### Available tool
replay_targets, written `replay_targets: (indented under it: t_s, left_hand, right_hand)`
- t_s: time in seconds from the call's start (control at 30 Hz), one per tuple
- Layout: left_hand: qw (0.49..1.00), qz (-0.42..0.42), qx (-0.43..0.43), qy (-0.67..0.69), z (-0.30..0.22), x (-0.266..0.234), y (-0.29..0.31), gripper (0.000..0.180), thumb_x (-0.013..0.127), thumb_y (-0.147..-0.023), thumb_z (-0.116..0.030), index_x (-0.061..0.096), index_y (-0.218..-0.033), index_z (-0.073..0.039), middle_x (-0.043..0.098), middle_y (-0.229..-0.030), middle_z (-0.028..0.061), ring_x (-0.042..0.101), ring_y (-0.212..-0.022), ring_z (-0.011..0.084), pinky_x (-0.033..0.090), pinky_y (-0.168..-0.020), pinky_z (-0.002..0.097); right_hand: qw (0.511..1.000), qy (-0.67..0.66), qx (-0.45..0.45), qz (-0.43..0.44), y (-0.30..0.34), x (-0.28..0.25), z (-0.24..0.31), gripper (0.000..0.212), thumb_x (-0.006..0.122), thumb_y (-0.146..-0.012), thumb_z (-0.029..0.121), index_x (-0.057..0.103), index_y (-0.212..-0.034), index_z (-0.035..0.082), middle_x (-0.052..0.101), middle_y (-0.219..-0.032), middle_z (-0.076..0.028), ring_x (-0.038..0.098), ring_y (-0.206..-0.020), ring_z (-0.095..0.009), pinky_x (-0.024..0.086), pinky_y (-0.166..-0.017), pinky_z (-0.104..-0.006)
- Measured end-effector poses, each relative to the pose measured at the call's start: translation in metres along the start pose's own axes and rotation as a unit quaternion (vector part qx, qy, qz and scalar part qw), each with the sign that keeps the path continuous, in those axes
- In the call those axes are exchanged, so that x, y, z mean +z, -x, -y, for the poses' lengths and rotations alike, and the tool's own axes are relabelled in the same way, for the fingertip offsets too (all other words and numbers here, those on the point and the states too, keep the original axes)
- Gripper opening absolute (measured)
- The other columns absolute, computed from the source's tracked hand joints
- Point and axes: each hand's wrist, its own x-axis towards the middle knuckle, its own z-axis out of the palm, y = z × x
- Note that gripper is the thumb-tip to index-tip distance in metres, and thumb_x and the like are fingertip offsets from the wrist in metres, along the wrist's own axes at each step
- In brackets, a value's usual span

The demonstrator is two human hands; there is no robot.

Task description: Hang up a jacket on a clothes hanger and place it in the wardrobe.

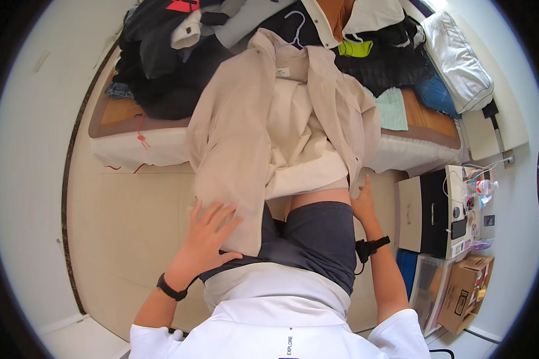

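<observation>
A beige jacket (230, 134) lies spread front up, its upper part on the bed and its lower left panel hanging over my lap. Its front is unfastened, showing a cream lining (290, 119). A light-coloured hanger (296, 40) sits in the collar, hook pointing away from me. My left hand (212, 230) rests flat on the lower left panel, fingers spread. Beside my right thigh, close to the jacket's lower right edge, is my right hand (362, 202); a finger stretches out, other fingers are partly hidden. No grip on the cloth shows there.
Dark clothes (179, 78) pile up on the bed (161, 146), with a mint cloth (392, 110) and a silvery padded bag (458, 63) to the right. A drawer cabinet (419, 209) stands at right, holding a bottle and cables, near a cardboard box (466, 293).
</observation>
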Motion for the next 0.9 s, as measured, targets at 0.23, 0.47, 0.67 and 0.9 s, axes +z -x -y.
replay_targets:
  t_s: [0.23,0.47,0.67,0.9]
  left_hand:
    - [0.996,-0.074,0.038,-0.005,0.011,0.024,0.013,0.044,0.078,-0.077,-0.029,0.066,-0.116,-0.013,0.065,-0.113,0.0052,0.053,-0.121,0.0243,0.028,-0.111,0.0525]
    - [0.984,-0.172,0.035,0.032,0.024,0.050,0.001,0.016,0.069,-0.086,-0.023,0.068,-0.093,-0.009,0.064,-0.095,0.0080,0.059,-0.096,0.0261,0.043,-0.092,0.0435]
    - [0.933,-0.193,-0.155,0.262,0.026,0.041,-0.014,0.025,0.065,-0.094,-0.026,0.060,-0.090,-0.002,0.061,-0.085,0.0184,0.056,-0.084,0.0358,0.045,-0.071,0.0414]
    - [0.911,-0.347,-0.091,0.205,0.031,0.019,-0.018,0.032,0.073,-0.089,-0.023,0.056,-0.105,-0.002,0.057,-0.089,0.0163,0.057,-0.082,0.0357,0.048,-0.077,0.0382]
  right_hand:
    - [0.986,0.052,-0.101,-0.124,-0.020,0.006,-0.040,0.050,0.056,-0.095,0.024,0.051,-0.134,-0.005,0.062,-0.116,-0.030,0.062,-0.106,-0.043,0.048,-0.090,-0.0472]
    - [0.988,0.028,-0.149,0.004,-0.034,-0.020,-0.073,0.027,0.054,-0.091,0.014,0.068,-0.109,0.000,0.072,-0.098,-0.017,0.068,-0.085,-0.032,0.052,-0.074,-0.0421]
    - [0.975,-0.017,0.070,0.208,-0.037,0.021,-0.095,0.062,0.067,-0.092,0.023,0.040,-0.141,-0.003,0.068,-0.114,-0.021,0.065,-0.109,-0.034,0.052,-0.093,-0.0391]
    - [0.994,0.091,-0.002,0.063,-0.061,0.033,-0.116,0.054,0.062,-0.094,0.038,0.057,-0.123,-0.007,0.066,-0.114,-0.029,0.066,-0.105,-0.041,0.051,-0.091,-0.0432]
